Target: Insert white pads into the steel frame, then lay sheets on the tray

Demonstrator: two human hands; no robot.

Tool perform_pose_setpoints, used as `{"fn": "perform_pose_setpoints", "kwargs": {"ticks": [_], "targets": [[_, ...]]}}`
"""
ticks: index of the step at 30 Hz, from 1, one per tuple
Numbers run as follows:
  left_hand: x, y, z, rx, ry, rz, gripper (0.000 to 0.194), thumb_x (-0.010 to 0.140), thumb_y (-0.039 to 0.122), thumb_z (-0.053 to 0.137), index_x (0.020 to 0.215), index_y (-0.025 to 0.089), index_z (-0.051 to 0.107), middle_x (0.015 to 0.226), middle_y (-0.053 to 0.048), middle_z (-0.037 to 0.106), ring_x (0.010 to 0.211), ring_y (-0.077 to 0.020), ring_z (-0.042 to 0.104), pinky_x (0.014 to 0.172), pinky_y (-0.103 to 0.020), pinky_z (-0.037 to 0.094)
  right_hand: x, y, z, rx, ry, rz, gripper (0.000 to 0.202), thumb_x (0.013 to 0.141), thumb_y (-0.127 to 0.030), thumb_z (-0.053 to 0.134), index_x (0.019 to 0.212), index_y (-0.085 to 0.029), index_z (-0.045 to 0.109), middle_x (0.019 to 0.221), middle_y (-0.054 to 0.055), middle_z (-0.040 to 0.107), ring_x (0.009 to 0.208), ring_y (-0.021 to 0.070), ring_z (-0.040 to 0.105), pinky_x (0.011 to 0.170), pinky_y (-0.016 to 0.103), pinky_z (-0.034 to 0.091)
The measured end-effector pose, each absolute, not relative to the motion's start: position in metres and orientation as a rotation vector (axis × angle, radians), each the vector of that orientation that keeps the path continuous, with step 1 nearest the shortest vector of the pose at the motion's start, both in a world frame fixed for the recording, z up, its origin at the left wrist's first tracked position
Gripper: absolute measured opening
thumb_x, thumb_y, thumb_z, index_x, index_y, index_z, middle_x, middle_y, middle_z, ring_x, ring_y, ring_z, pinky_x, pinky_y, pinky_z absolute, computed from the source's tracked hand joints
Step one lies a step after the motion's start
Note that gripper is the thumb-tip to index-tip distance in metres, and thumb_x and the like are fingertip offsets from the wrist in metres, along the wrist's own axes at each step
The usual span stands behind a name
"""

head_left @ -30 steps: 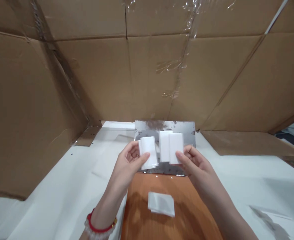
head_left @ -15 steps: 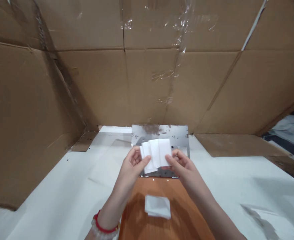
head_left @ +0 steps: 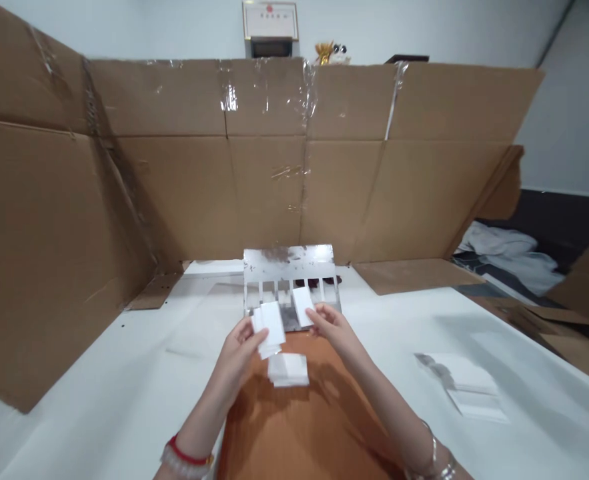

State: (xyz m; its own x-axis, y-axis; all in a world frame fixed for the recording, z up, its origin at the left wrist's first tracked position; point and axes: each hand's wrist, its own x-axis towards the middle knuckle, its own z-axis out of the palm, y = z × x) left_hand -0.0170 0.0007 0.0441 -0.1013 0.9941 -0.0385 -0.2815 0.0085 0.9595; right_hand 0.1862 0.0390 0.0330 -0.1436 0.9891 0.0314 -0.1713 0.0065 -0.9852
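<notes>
Cards (head_left: pixel 272 319), white, overlapping and slightly fanned, are pinched in the left hand (head_left: pixel 239 345), thumb pressed on the front face, fingers curled behind. Right hand (head_left: pixel 333 325) pinches a white card (head_left: pixel 303 306) by its near right edge, thumb in front; the two holds stand apart, both above the far end of the orange-brown board (head_left: pixel 274 430). White stack (head_left: pixel 288 369) lies on that board, just below the left-hand cards, edges not squared. Metal plate (head_left: pixel 289 259) with a row of rectangular openings stands beyond, in front of the cardboard wall (head_left: pixel 264 193). Step in hand, judged: cards divided between the two hands, none of the held ones laid down. Next move, judged: calls for light thumb pressure, since the fanned cards look thin and could slide over one another. Hard to make out: number of cards in the left hand; whether the right holds one or several; fingertips behind the cards; lower part of the plate, partly covered by cards. Forearms cut off at the near edge. White item (head_left: pixel 474 387) at right on the worktop (head_left: pixel 124 373): nature unclear
</notes>
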Motion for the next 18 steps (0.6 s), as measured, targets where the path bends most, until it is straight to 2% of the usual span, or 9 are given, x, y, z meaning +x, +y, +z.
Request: {"fn": "perform_pose_setpoints", "kwargs": {"ticks": [3, 8, 14, 18], "targets": [[-0.036, -0.01, 0.029, 0.86, 1.143, 1.448, 0.043, 0.056, 0.032, 0.093, 0.088, 0.014, 0.071, 0.089, -0.008, 0.077, 0.078, -0.0198, 0.07, 0.072, -0.025, 0.052, 0.197, 0.05, 0.019, -1.002, -1.17, 1.367, 0.058, 0.055, -0.069, 0.084, 0.071, -0.023, 0.052, 0.062, -0.005, 0.051, 0.06, 0.0152, 0.052, 0.065, 0.033, 0.044], [-0.056, -0.015, 0.013, 0.768, 1.155, 1.559, 0.042, 0.048, 0.022, 0.09, 0.081, 0.017, 0.065, 0.076, 0.0, 0.074, 0.069, -0.0155, 0.066, 0.063, -0.021, 0.052, 0.212, 0.056, 0.005, -0.981, -1.132, 1.429, 0.043, 0.056, -0.044, 0.088, 0.072, -0.021, 0.056, 0.068, -0.001, 0.057, 0.067, 0.0169, 0.057, 0.07, 0.034, 0.047], [-0.057, -0.013, 0.013, 0.747, 1.099, 1.57, 0.028, 0.052, 0.013, 0.082, 0.074, 0.02, 0.064, 0.071, 0.001, 0.071, 0.069, -0.0155, 0.065, 0.061, -0.019, 0.052, 0.222, 0.034, 0.001, -0.868, -1.086, 1.448, 0.024, 0.067, -0.027, 0.079, 0.084, -0.021, 0.063, 0.084, 0.001, 0.065, 0.084, 0.017, 0.062, 0.087, 0.03, 0.048], [-0.06, -0.015, 0.013, 0.752, 1.109, 1.551, 0.028, 0.052, 0.012, 0.083, 0.071, 0.02, 0.064, 0.07, 0.001, 0.07, 0.063, -0.0157, 0.063, 0.057, -0.019, 0.052, 0.221, 0.04, -0.001, -0.846, -1.071, 1.462, 0.015, 0.079, -0.021, 0.074, 0.077, -0.019, 0.06, 0.075, -0.002, 0.061, 0.075, 0.0142, 0.06, 0.079, 0.029, 0.051]]}}
